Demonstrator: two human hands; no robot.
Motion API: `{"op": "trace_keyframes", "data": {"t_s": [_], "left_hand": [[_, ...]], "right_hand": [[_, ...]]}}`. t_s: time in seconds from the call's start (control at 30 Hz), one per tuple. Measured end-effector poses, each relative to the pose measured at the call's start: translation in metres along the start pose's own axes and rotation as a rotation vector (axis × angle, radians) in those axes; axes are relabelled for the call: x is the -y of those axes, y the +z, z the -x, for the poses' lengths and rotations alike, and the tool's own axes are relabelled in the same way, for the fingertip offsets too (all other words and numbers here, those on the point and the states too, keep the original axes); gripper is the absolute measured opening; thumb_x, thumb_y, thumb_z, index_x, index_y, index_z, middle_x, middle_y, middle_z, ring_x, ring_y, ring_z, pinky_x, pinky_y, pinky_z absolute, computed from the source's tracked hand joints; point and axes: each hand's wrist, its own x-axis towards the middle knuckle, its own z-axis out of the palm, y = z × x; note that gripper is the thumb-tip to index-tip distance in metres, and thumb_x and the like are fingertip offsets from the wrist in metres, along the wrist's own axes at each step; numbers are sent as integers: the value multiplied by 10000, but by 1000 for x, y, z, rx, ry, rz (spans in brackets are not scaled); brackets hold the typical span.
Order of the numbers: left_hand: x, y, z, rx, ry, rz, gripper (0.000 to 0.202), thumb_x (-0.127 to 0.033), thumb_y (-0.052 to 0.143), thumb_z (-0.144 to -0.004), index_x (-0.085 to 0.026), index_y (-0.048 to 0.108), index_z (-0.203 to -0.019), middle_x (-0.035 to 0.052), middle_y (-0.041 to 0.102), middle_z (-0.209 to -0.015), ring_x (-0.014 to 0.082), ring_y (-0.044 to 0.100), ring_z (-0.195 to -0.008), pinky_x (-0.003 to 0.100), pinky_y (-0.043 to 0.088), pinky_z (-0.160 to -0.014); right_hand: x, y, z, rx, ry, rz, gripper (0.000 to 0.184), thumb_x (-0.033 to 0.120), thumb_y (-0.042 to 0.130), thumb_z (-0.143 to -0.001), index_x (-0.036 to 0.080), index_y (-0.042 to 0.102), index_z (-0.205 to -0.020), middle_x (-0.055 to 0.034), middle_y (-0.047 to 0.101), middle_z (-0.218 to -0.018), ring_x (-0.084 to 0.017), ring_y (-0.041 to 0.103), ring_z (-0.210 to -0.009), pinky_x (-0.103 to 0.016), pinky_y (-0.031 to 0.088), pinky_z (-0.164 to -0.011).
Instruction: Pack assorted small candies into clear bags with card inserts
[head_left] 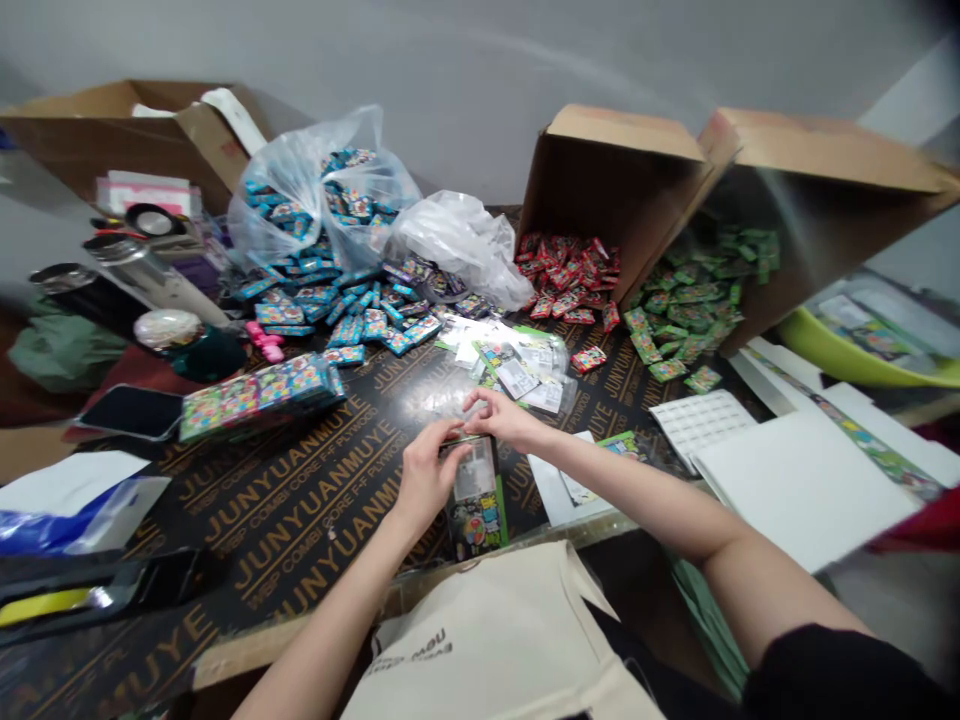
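- Near table edge, left hand and right hand: both grips pinched shut on clear pouch top.
- Filled stack lies left; heaps of loose packets far side, apparently unpacked yet.

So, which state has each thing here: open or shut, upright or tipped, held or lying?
Packet: held in both hands.
Left hand: gripping packet.
Right hand: pinching packet's top.
Box with red packs: tipped on side, open.
Box with green packs: tipped on side, open.
Plastic bag: open, slumped.
Phone: lying flat, screen dark.
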Motion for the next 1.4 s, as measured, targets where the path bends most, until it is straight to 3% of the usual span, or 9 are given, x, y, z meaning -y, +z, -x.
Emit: {"op": "trace_keyframes", "data": {"t_s": [0.1, 0.2, 0.33, 0.4, 0.5, 0.73, 0.93, 1.17, 1.4], "left_hand": [[14, -11, 0, 28, 33, -94, 236, -307, 497, -809, -181, 644, -944, 45, 577, -817, 158, 566, -759, 256, 439, -710], [42, -27, 1, 45, -63, -245, 334, -399, 464, -814, -167, 633, -984, 73, 590, -876, 202, 568, -833, 305, 445, -755], [61, -25, 6, 287, 87, -592, 625, -460, 626, -666, -205, 482, -1218, 152, 431, -1278, 354, 345, -1203, 529, 247, -974], [57, -13, 8, 511, 233, -648, 766, -419, 717, -562, -274, 424, -1254, 126, 351, -1354, 361, 256, -1256, 582, 116, -998], [43, 7, 8, 784, 306, -643, 753, -412, 773, -427, -254, 512, -1116, 108, 488, -1183, 325, 395, -1134, 540, 177, -976], [22, 8, -7, 917, 187, -483, 339, -275, 693, -559, -203, 521, -842, 11, 604, -812, 209, 553, -770, 304, 379, -714], [7, -21, -26, 494, 118, -123, 415, -295, 497, -797, -248, 439, -1206, 53, 560, -1138, 208, 547, -989, 307, 395, -847], [33, -16, -28, 223, -246, 282, 431, -391, 662, -655, -153, 585, -1006, 61, 639, -936, 204, 612, -801, 323, 487, -723], [40, -13, -25, 121, -194, 108, 182, -299, 672, -637, -153, 682, -743, 42, 651, -722, 179, 590, -698, 293, 458, -656]], "right_hand": [[-6, -38, 8, -173, -44, 114, 281, 259, 536, -722, 210, 489, -994, 33, 592, -673, -99, 532, -568, -214, 399, -551], [-16, -102, 33, -430, -123, 630, 224, 262, 529, -751, 192, 561, -961, -31, 591, -886, -135, 541, -765, -263, 409, -701], [-47, -161, 70, -378, 12, 987, 101, 188, 653, -649, 175, 637, -748, -36, 596, -816, -183, 505, -835, -319, 331, -790], [-63, -168, 79, -300, 51, 997, 116, 174, 679, -624, 182, 643, -734, -19, 605, -772, -180, 505, -814, -329, 301, -794], [-79, -166, 82, -233, 92, 1026, 169, 171, 691, -612, 184, 638, -772, 0, 599, -717, -175, 502, -798, -336, 267, -796], [-79, -177, 78, -77, 133, 994, 85, 202, 663, -643, 148, 624, -696, 29, 592, -613, -109, 523, -625, -251, 306, -695], [-83, -179, 76, -69, 52, 1025, 39, 176, 602, -700, 143, 596, -718, 44, 590, -619, -88, 512, -582, -217, 325, -640], [-95, -158, 88, -298, -133, 1230, 76, 169, 534, -793, 162, 608, -777, -58, 629, -845, -177, 508, -866, -315, 295, -807], [-107, -142, 108, -343, -285, 1293, 223, 117, 403, -838, 155, 613, -772, -104, 645, -850, -193, 543, -812, -311, 332, -771]]}}
